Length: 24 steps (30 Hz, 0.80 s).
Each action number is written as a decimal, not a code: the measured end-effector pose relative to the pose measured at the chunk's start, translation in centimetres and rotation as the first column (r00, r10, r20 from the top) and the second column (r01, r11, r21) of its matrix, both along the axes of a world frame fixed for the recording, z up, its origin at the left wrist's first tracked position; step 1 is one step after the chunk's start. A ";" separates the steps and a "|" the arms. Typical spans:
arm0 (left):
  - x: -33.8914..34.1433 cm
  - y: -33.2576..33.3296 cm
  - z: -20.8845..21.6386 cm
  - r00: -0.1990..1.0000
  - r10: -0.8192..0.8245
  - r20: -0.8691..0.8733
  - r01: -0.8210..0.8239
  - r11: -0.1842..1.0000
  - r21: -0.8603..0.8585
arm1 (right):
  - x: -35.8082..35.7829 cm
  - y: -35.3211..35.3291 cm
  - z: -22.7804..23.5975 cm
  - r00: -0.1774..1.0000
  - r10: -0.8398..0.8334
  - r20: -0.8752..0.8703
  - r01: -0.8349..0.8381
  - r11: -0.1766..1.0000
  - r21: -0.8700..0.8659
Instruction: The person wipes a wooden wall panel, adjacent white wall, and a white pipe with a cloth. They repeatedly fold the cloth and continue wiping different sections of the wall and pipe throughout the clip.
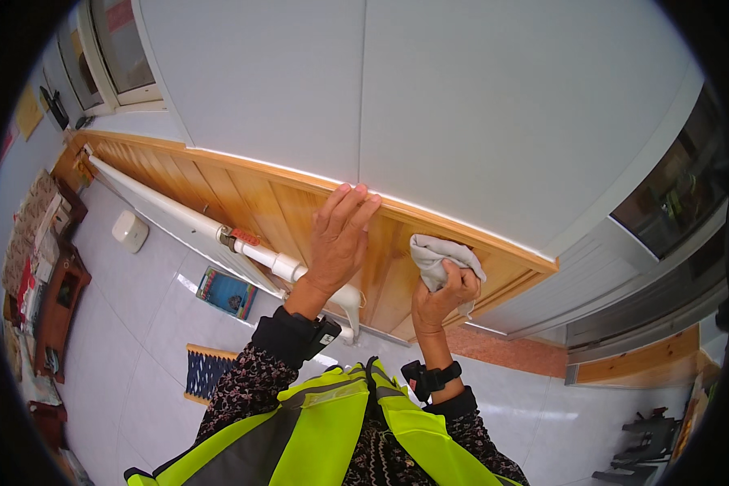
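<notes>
My right hand [445,297] is closed around a folded pale grey cloth [444,252]. It presses the cloth against the varnished wood panelling [255,198] on the lower wall, just under the top rail. My left hand [343,235] lies flat with fingers stretched out, its fingertips on the wooden rail [300,180] where it meets the grey-white wall [445,105]. Nothing is held in it. Below the left wrist runs a white pipe [286,266] with a valve that has a red handle [245,236].
A long white radiator [162,206] stands along the panelling at left. On the tiled floor [138,324] lie a blue picture mat [227,292] and a dark woven mat [206,374], with a white box [130,231] beyond. A wooden sofa [59,308] is far left; a doorway opens at right.
</notes>
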<state>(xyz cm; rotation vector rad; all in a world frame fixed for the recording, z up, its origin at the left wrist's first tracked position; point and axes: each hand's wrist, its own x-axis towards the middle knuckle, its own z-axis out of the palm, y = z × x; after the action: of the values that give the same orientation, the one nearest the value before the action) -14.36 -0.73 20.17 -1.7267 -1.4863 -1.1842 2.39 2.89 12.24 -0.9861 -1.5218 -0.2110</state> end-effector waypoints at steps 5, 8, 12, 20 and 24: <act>-1.8 -0.2 0.7 0.995 -0.022 -0.095 0.020 0.999 -0.029 | -1.3 -0.8 0.8 1.000 -0.014 -0.021 0.013 0.999 -0.039; -3.2 0.4 0.8 1.000 0.028 -0.006 -0.028 0.995 0.096 | -2.2 -1.1 0.9 1.000 -0.017 -0.018 0.016 0.999 -0.031; -4.4 0.9 -0.2 0.999 0.009 0.046 -0.013 0.996 0.085 | -3.3 -1.4 0.8 1.000 -0.014 0.026 0.015 1.000 -0.028; -4.6 2.2 -1.9 0.997 -0.026 0.076 0.010 0.980 0.201 | -0.2 -0.7 0.0 0.696 0.245 0.675 -0.269 0.960 -0.072; -4.5 2.0 -2.2 0.996 0.002 0.095 -0.019 0.984 0.178 | 4.2 -0.9 -0.6 0.695 0.220 0.685 -0.156 0.976 -0.154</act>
<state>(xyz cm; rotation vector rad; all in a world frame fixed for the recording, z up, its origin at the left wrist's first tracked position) -18.89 1.32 17.95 -1.5611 -1.3945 -1.3662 6.63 2.02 11.69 -0.8387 -2.3423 -0.4107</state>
